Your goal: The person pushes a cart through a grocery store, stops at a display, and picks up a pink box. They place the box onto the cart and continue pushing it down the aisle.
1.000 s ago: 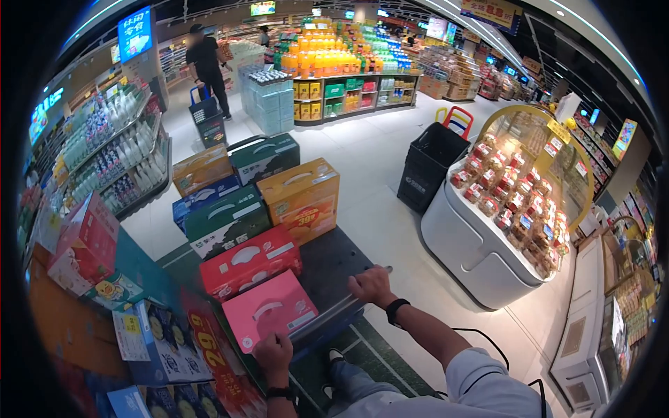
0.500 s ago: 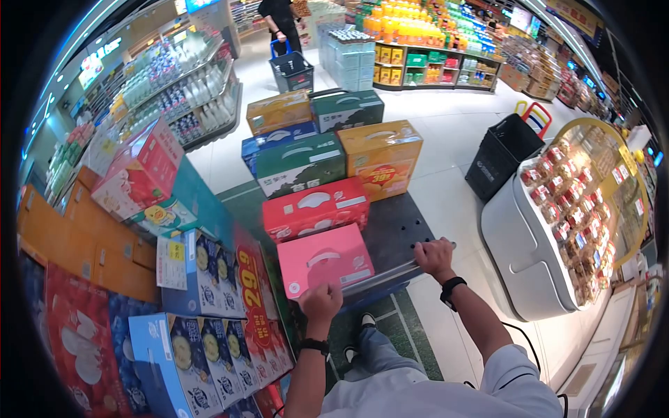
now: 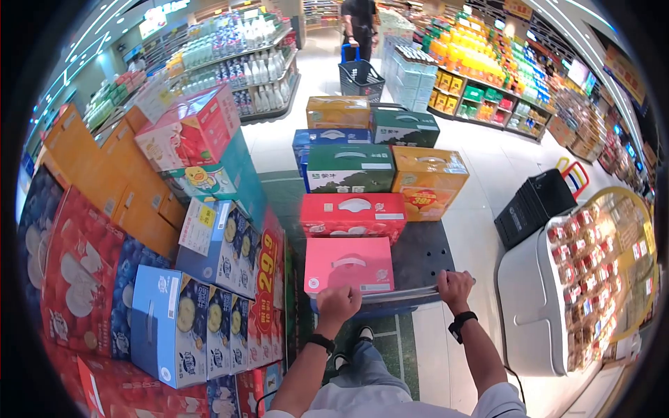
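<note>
My left hand point(image 3: 339, 304) is closed round the left end of a metal cart handle point(image 3: 404, 295), right by a pink carton point(image 3: 350, 268). Further right, my right hand point(image 3: 456, 290) grips the same bar near its end. The dark platform cart point(image 3: 423, 254) carries the pink carton nearest me, with a red carton point(image 3: 354, 216) behind it. Beyond stand a green carton point(image 3: 350, 167) and an orange carton point(image 3: 430, 180). A blue carton point(image 3: 326, 139), a second green carton point(image 3: 404, 129) and a yellow carton point(image 3: 338, 111) are at the far end.
Stacked blue gift boxes point(image 3: 174, 327) and pink boxes point(image 3: 198, 129) line the left side closely. On the right are a black basket point(image 3: 533, 205) and a white display bin point(image 3: 529, 299) of packaged food. Ahead, a person point(image 3: 360, 31) holds a wheeled basket point(image 3: 361, 80) near drink displays.
The view has swung left, so the cart, shelves and person appear further right. Both hands keep their grip on the handle, and the cartons hold their arrangement on the cart.
</note>
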The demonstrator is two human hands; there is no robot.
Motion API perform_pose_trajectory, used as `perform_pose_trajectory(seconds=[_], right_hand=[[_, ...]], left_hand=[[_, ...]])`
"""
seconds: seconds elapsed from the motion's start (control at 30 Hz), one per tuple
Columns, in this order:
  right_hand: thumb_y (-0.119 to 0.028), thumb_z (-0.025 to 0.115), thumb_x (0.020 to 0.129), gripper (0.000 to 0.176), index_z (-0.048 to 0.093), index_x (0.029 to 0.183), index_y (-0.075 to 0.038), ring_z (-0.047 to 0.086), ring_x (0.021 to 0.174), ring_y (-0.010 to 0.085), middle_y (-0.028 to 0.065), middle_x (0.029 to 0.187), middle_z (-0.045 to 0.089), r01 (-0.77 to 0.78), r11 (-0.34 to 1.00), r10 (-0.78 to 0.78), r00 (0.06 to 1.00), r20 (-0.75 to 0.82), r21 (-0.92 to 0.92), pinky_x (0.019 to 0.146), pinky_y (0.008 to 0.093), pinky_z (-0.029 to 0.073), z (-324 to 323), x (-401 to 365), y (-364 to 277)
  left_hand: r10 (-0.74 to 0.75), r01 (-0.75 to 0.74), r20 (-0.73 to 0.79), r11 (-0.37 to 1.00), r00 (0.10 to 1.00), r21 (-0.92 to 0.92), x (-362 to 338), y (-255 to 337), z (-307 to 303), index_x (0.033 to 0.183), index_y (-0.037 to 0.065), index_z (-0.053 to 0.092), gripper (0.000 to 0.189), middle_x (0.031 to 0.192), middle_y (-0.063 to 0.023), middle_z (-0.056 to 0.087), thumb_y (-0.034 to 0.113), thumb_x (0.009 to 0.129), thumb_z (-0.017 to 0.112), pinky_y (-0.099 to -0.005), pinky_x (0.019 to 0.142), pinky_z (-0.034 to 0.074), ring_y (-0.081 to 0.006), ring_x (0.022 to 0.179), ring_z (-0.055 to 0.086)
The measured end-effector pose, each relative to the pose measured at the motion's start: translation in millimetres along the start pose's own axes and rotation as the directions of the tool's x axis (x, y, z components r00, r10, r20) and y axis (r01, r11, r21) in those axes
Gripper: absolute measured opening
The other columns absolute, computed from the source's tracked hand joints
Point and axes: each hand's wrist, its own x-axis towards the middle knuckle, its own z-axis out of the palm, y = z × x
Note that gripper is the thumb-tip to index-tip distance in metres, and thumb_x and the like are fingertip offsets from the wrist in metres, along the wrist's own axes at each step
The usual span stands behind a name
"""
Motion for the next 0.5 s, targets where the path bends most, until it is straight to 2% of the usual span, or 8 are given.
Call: perform_pose_trajectory(seconds=[0.07,0.13,0.2,0.5], right_hand=[[-0.024,0.058,0.086,0.039,0.059,0.05,-0.009,0.056,0.049,0.0333,0.0135,0.051,0.057,0.003,1.0,-0.003,1.0,-0.009,-0.003,0.061,0.0452,0.042,0.4,-0.3,2.0],[-0.024,0.058,0.086,0.039,0.06,0.051,-0.009,0.055,0.049,0.0335,0.0134,0.051,0.058,0.045,0.999,-0.045,0.998,-0.032,-0.004,0.061,0.0448,0.041,6.7,-1.5,7.6],[-0.023,0.057,0.086,0.038,0.06,0.051,-0.009,0.054,0.048,0.0333,0.0132,0.051,0.058,0.0,1.0,0.0,1.0,-0.007,-0.007,0.061,0.044,0.04,1.6,-0.2,3.1],[-0.023,0.054,0.088,0.04,0.058,0.051,-0.007,0.052,0.048,0.0347,0.014,0.051,0.057,0.018,1.0,-0.018,1.0,0.011,-0.007,0.059,0.0444,0.038,4.0,-0.5,6.8]], left_hand=[[-0.028,0.028,-0.015,1.0,0.999,-0.003,1.2,1.5,1.5,0.061,0.014,0.062,0.021,0.052,-0.0076,0.058,0.026,0.078,0.065,-0.0424,0.046,0.046,-0.0303,0.048,0.059],[0.007,-0.007,-0.021,1.0,1.0,-0.002,-0.6,-0.9,3.0,0.061,0.014,0.062,0.019,0.052,-0.0073,0.058,0.025,0.076,0.066,-0.0421,0.045,0.046,-0.0303,0.048,0.059],[0.001,-0.002,-0.047,1.0,0.999,-0.026,0.4,0.8,1.2,0.061,0.014,0.063,0.018,0.052,-0.0075,0.058,0.024,0.076,0.066,-0.0424,0.045,0.047,-0.0304,0.047,0.059],[0.019,-0.022,-0.068,0.999,0.997,-0.047,1.6,3.5,-1.2,0.061,0.015,0.064,0.018,0.053,-0.0077,0.059,0.024,0.076,0.068,-0.0432,0.046,0.047,-0.031,0.048,0.059]])
